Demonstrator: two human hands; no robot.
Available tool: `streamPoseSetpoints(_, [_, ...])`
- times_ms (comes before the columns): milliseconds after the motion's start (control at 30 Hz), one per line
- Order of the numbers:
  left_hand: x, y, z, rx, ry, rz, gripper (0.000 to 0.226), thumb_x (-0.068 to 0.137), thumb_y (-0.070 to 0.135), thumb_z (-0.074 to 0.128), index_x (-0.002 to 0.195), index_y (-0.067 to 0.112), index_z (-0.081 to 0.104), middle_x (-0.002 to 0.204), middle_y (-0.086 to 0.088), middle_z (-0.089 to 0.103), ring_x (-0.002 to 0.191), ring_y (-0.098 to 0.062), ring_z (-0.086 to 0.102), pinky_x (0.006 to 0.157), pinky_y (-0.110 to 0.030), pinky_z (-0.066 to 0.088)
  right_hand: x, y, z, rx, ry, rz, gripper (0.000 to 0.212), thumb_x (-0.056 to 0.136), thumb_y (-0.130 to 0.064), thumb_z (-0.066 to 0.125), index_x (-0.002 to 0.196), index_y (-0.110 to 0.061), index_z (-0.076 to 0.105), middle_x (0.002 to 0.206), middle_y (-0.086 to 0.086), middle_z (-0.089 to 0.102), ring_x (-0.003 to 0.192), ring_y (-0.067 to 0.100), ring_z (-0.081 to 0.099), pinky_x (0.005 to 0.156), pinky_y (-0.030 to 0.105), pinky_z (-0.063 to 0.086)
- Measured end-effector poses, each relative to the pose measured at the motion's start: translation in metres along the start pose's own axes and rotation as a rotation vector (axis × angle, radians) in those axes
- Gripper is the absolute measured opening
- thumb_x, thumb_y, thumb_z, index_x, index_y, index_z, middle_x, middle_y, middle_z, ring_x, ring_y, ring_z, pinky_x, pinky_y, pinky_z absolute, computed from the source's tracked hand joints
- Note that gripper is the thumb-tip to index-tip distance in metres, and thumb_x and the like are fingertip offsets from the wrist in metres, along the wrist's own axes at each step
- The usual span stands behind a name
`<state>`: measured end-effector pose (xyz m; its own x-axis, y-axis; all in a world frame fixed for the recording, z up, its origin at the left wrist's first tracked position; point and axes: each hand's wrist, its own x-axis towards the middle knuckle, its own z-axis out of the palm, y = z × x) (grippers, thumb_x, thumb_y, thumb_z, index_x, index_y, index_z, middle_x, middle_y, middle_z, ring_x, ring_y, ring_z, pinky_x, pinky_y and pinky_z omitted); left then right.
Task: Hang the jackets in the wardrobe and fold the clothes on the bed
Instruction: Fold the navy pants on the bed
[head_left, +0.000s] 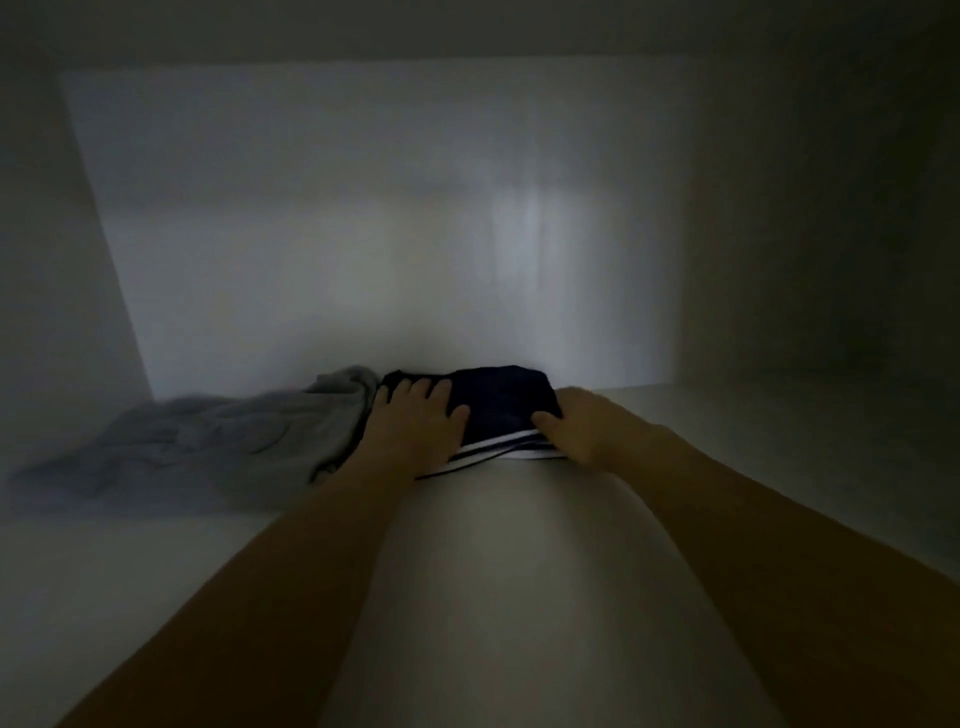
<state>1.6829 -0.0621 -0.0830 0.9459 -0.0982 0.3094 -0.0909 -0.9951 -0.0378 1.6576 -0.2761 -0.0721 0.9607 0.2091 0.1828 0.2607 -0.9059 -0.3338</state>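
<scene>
A folded dark navy garment (498, 400) with white stripes along its near edge lies on a pale shelf (498, 571) inside a dim wardrobe compartment, close to the back wall. My left hand (415, 421) presses flat on the garment's left part, fingers spread. At the garment's right side my right hand (576, 423) rests on it, thumb on the striped edge; its fingers are hidden behind the hand. Both forearms reach in from the bottom of the view.
A crumpled grey garment (218, 441) lies on the shelf to the left, touching the navy one. The compartment's back wall (389, 234) stands just behind the clothes, and side walls close it left and right.
</scene>
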Motion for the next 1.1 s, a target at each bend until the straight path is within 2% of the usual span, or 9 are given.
streamPoseSetpoints(100, [-0.032,0.016,-0.021,-0.021,0.249,0.106,0.061,0.103,0.046,0.027,0.153,0.011,0.026,0.158,-0.012,0.028,0.145,-0.030,0.023,0.120,-0.045,0.013,-0.049,0.010,-0.032,-0.043,0.127,0.067,0.060,0.101,-0.040,0.043,0.147,-0.005,0.030,0.151,0.014,0.036,0.133,0.028,0.040,0.106,0.031,0.032])
streamPoseSetpoints(167, [-0.053,0.034,-0.041,-0.056,0.329,0.197,0.060,0.103,0.044,0.030,0.153,0.010,0.026,0.159,-0.012,0.026,0.147,-0.030,0.019,0.120,-0.045,0.010,-0.088,0.015,-0.050,-0.091,0.193,0.123,0.062,0.100,-0.037,0.046,0.151,-0.009,0.025,0.154,0.012,0.031,0.137,0.029,0.036,0.109,0.032,0.030])
streamPoseSetpoints(400, [-0.132,0.118,-0.093,-0.204,0.441,0.524,0.063,0.101,0.042,0.034,0.155,0.011,0.019,0.161,-0.009,0.019,0.150,-0.027,0.010,0.122,-0.043,0.001,-0.249,0.004,-0.093,-0.202,0.354,0.331,0.066,0.096,-0.033,0.050,0.151,-0.007,0.024,0.155,0.015,0.029,0.141,0.030,0.030,0.112,0.032,0.028])
streamPoseSetpoints(500, [-0.171,0.155,-0.107,-0.194,0.480,0.666,0.067,0.099,0.043,0.038,0.155,0.011,0.019,0.162,-0.009,0.018,0.149,-0.027,0.011,0.122,-0.044,0.001,-0.319,-0.005,-0.110,-0.295,0.436,0.384,0.069,0.094,-0.033,0.052,0.151,-0.008,0.023,0.159,0.010,0.022,0.147,0.025,0.016,0.118,0.036,0.018])
streamPoseSetpoints(667, [-0.256,0.220,-0.141,-0.280,0.573,0.864,0.069,0.095,0.039,0.044,0.153,0.006,0.026,0.158,-0.012,0.028,0.148,-0.030,0.019,0.121,-0.047,0.007,-0.453,-0.021,-0.147,-0.405,0.551,0.490,0.066,0.093,-0.031,0.053,0.151,-0.012,0.027,0.157,0.007,0.026,0.146,0.024,0.019,0.120,0.038,0.018])
streamPoseSetpoints(833, [-0.366,0.289,-0.183,-0.437,0.637,1.028,0.072,0.093,0.038,0.049,0.152,0.005,0.026,0.157,-0.013,0.030,0.147,-0.032,0.021,0.120,-0.048,0.015,-0.609,-0.038,-0.169,-0.508,0.627,0.662,0.064,0.094,-0.031,0.054,0.150,-0.014,0.028,0.156,0.005,0.027,0.145,0.023,0.021,0.119,0.037,0.019])
streamPoseSetpoints(1000, [-0.502,0.359,-0.221,-0.512,0.633,1.204,0.072,0.096,0.040,0.042,0.155,0.007,0.018,0.161,-0.012,0.021,0.150,-0.030,0.012,0.121,-0.048,0.009,-0.775,-0.067,-0.177,-0.581,0.689,0.852,0.063,0.093,-0.028,0.055,0.149,-0.012,0.031,0.155,0.005,0.030,0.144,0.021,0.024,0.117,0.031,0.018])
streamPoseSetpoints(1100, [-0.603,0.400,-0.242,-0.568,0.606,1.283,0.071,0.098,0.042,0.036,0.156,0.009,0.012,0.162,-0.010,0.015,0.150,-0.029,0.006,0.122,-0.047,0.007,-0.885,-0.087,-0.177,-0.599,0.706,0.976,0.063,0.093,-0.029,0.055,0.149,-0.013,0.030,0.156,0.004,0.030,0.144,0.021,0.024,0.117,0.033,0.020])
